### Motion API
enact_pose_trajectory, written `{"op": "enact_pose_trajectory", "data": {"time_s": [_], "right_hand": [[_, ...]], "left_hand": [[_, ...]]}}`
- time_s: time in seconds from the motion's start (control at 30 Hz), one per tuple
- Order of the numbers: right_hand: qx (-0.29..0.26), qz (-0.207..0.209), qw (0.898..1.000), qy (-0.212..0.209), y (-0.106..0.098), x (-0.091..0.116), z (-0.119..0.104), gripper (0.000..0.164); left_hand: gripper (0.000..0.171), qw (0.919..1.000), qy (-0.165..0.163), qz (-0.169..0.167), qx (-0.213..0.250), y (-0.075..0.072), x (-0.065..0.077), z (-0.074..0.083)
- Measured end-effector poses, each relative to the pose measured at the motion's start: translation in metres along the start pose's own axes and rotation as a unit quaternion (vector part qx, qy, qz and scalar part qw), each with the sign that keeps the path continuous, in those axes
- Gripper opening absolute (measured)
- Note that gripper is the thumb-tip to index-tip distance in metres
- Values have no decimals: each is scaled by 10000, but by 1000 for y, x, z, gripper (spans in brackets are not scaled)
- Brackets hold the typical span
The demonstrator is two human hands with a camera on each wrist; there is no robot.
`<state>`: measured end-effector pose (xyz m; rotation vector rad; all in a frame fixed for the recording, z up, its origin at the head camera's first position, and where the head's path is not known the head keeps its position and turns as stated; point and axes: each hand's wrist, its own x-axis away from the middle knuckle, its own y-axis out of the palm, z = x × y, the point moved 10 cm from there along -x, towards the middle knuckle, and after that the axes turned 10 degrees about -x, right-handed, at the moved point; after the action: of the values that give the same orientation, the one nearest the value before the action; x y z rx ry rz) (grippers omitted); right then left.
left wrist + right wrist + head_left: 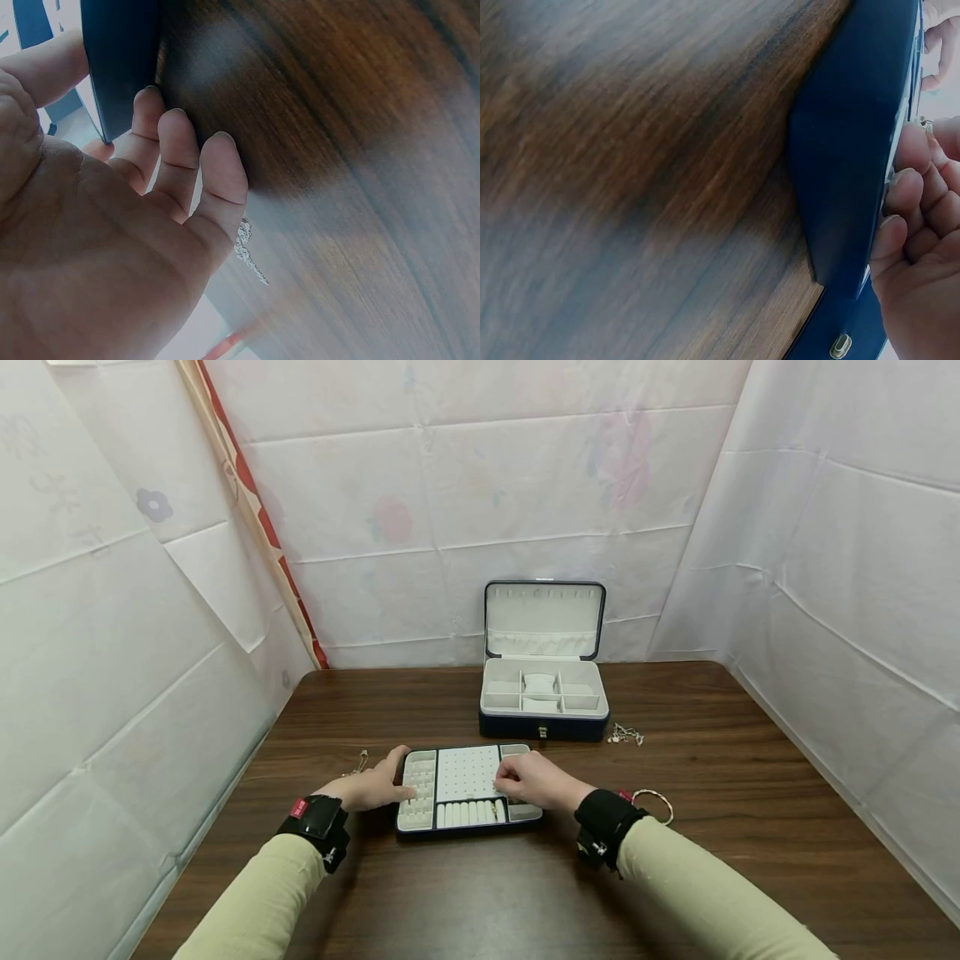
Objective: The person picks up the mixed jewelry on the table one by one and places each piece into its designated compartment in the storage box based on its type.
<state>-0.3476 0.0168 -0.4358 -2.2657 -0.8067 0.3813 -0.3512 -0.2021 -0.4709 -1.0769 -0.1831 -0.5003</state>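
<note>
A dark blue jewelry tray with a white lining lies on the table. My left hand holds its left side, thumb over the rim and fingers along the outer wall. Over the right edge of the white earring panel, my right hand pinches a small gold-coloured piece of jewelry; the fingers hide most of it, and I cannot tell its kind. A ring sits among the white ring rolls in front of the panel.
Behind the tray stands an open jewelry box with white compartments and a raised lid. A chain lies to its right. Another chain is beyond my left hand, and a bracelet lies by my right wrist.
</note>
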Motion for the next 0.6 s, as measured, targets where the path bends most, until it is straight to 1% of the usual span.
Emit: {"op": "enact_pose_trajectory", "data": {"time_s": [0.4,0.6], "right_hand": [[130,113,9998,108,1,-2,1,14],[167,159,9996,184,1,-4,2,15]], "left_hand": [[88,9999,21,-63,114,2,-2,-1],[88,9999,45,2,157,1,-2,0]]}}
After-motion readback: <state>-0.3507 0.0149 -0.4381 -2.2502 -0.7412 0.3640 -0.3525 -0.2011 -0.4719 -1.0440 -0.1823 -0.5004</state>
